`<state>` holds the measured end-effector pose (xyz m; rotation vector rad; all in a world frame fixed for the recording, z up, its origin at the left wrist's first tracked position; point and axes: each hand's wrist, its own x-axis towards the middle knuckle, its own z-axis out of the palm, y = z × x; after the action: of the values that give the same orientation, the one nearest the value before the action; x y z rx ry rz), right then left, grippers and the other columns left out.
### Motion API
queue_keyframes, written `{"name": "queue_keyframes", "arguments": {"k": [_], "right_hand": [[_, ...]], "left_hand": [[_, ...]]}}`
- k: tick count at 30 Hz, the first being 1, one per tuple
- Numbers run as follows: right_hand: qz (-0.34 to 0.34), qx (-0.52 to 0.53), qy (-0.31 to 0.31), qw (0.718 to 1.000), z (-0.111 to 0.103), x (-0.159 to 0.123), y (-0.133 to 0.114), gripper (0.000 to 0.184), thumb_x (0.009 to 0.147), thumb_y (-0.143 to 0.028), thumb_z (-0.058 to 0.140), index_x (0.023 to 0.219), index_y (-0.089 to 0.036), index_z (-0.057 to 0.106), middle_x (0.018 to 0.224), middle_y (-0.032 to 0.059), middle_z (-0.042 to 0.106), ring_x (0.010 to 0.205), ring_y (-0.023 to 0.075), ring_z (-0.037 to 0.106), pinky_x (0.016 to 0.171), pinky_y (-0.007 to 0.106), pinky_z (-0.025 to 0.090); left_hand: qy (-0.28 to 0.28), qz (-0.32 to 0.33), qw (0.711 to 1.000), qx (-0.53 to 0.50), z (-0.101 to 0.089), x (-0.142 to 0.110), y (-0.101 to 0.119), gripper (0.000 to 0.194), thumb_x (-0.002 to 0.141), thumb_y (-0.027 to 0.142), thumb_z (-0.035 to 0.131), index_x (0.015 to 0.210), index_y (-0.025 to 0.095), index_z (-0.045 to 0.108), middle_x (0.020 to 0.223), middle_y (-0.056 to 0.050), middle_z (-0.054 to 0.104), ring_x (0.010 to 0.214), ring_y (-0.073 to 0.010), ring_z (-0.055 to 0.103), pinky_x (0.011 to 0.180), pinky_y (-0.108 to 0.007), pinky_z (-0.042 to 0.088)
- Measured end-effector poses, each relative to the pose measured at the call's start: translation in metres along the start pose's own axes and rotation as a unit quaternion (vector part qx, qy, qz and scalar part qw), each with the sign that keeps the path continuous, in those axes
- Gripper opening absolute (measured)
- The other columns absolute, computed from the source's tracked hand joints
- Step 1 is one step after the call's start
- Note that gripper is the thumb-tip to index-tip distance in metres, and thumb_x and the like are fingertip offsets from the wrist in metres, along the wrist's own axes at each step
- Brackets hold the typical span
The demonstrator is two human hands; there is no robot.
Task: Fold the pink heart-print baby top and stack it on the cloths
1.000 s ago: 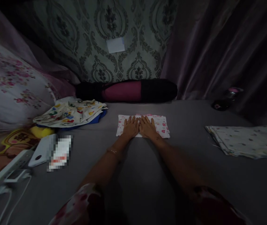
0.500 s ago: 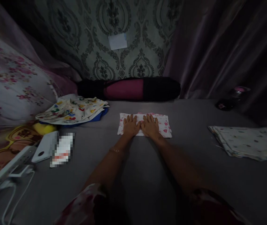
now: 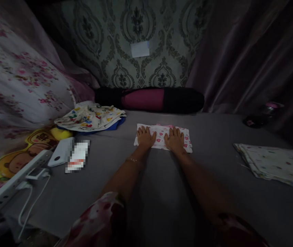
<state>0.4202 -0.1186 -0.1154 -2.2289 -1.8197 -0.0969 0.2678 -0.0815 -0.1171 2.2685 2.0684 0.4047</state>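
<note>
Two forearms (image 3: 122, 180) in floral sleeves (image 3: 96, 216) reach forward over a grey sheet (image 3: 159, 185). Ahead at left lies a pixelated card (image 3: 77, 157), its print unreadable; dark lettering on the yellow cartoon figure (image 3: 16, 164) is too dim to read. Beyond, the left hand (image 3: 145, 138) and right hand (image 3: 175, 140) lie flat, fingers slightly spread, gripping nothing, on a folded heart-print cloth (image 3: 159, 137) mid-sheet. A second ago they touched at its middle; now printed hearts show between them. Farther back rests a black-and-magenta roll (image 3: 143, 99).

Grey surface (image 3: 213, 133), folded heart-print cloth (image 3: 160, 138) near middle, crumpled patterned fabric (image 3: 91, 117) left, folded pale fabric (image 3: 277, 164) right, dark roll (image 3: 148, 100) behind
</note>
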Motion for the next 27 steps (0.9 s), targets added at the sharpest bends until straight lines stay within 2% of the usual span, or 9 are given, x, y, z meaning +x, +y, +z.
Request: {"name": "queue_keyframes", "arguments": {"k": [4, 10, 15, 17, 21, 27], "right_hand": [[-0.024, -0.016, 0.036, 0.999, 0.000, -0.002, 0.017, 0.054, 0.098, -0.037, 0.035, 0.143, -0.011, 0.048, 0.151, 0.0173, 0.041, 0.140, 0.0318, 0.033, 0.113, 0.047, 0.023], [-0.052, -0.011, 0.031, 0.998, 0.000, -0.002, 0.033, 0.051, 0.099, -0.036, 0.033, 0.141, -0.011, 0.049, 0.149, 0.0175, 0.044, 0.138, 0.0292, 0.038, 0.112, 0.043, 0.027], [-0.015, -0.005, 0.051, 0.999, 0.002, -0.003, 0.032, 0.052, 0.099, -0.036, 0.032, 0.142, -0.012, 0.049, 0.149, 0.0177, 0.044, 0.139, 0.0303, 0.035, 0.113, 0.047, 0.023], [0.010, 0.001, 0.054, 0.998, 0.002, -0.003, 0.031, 0.054, 0.099, -0.036, 0.031, 0.142, -0.008, 0.046, 0.149, 0.0199, 0.043, 0.140, 0.0313, 0.033, 0.113, 0.048, 0.022], [0.043, 0.013, 0.051, 0.998, 0.002, -0.002, 0.030, 0.060, 0.098, -0.038, 0.032, 0.142, 0.002, 0.042, 0.150, 0.0244, 0.039, 0.141, 0.0335, 0.031, 0.113, 0.047, 0.024], [0.049, 0.014, 0.025, 0.998, 0.002, 0.000, 0.031, 0.063, 0.098, -0.038, 0.031, 0.143, 0.004, 0.041, 0.152, 0.0236, 0.037, 0.142, 0.0340, 0.029, 0.114, 0.045, 0.023]], "left_hand": [[-0.025, 0.045, 0.999, 0.003, -0.004, 0.002, -0.016, 0.077, 0.094, 0.061, 0.028, 0.149, 0.008, 0.036, 0.155, -0.023, 0.031, 0.143, -0.0390, 0.029, 0.116, -0.048, 0.024], [-0.053, 0.095, 0.994, 0.022, -0.011, 0.006, -0.039, 0.072, 0.094, 0.063, 0.032, 0.151, 0.019, 0.035, 0.157, -0.017, 0.030, 0.143, -0.0346, 0.031, 0.115, -0.046, 0.026], [-0.053, 0.100, 0.993, 0.020, -0.009, 0.006, -0.044, 0.071, 0.093, 0.066, 0.031, 0.150, 0.024, 0.036, 0.159, -0.017, 0.026, 0.145, -0.0356, 0.027, 0.114, -0.049, 0.025], [-0.047, 0.091, 0.995, 0.020, -0.006, 0.006, -0.044, 0.074, 0.092, 0.067, 0.031, 0.151, 0.022, 0.035, 0.158, -0.019, 0.027, 0.145, -0.0361, 0.026, 0.115, -0.049, 0.024], [-0.040, 0.067, 0.997, 0.028, -0.003, 0.008, -0.043, 0.079, 0.094, 0.065, 0.027, 0.149, 0.008, 0.034, 0.155, -0.023, 0.031, 0.145, -0.0338, 0.026, 0.116, -0.045, 0.023], [-0.010, 0.060, 0.998, 0.014, -0.002, 0.009, -0.042, 0.067, 0.096, 0.059, 0.027, 0.144, 0.013, 0.042, 0.151, -0.019, 0.039, 0.142, -0.0298, 0.033, 0.114, -0.043, 0.027]]}}
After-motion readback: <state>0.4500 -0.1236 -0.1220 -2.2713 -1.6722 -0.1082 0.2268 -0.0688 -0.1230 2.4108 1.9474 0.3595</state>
